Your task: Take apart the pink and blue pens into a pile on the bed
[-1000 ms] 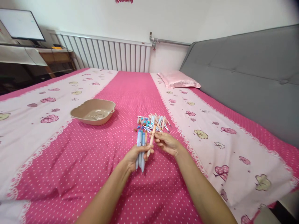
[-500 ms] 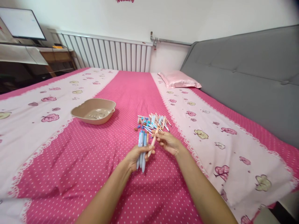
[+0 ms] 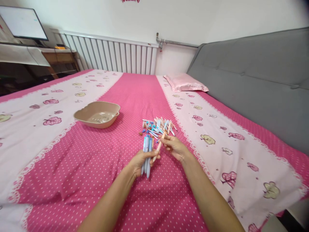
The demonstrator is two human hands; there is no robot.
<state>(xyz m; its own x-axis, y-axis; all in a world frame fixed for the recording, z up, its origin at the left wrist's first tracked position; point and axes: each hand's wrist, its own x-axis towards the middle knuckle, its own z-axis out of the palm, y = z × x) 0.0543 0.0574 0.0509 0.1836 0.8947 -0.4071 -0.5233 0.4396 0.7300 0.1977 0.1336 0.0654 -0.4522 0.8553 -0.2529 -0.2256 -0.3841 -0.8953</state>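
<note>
My left hand point(image 3: 140, 162) is closed around a bundle of blue and lavender pens point(image 3: 147, 148), with an orange end showing among them. They stand nearly upright, pointed ends down. My right hand point(image 3: 174, 146) pinches a peach-orange pen point(image 3: 160, 145) near its upper end. This pen slants, its pointed lower end touching my left thumb and fingers. Just beyond both hands lies a loose pile of pens, thin sticks and small blue and brown pieces point(image 3: 158, 124) on the pink dotted bedspread point(image 3: 116, 180).
A beige plastic basin point(image 3: 83, 120) with small pale bits inside stands on the bed to the left. Farther back are a pink pillow point(image 3: 184, 83), a white radiator point(image 3: 108, 53) and a grey headboard point(image 3: 251, 64). A monitor point(image 3: 23, 22) sits on a desk at the far left.
The peach-orange pen has tipped slightly to the right at its upper end. Both hands keep nearly the same place and grip, and the pile and basin have not moved.
</note>
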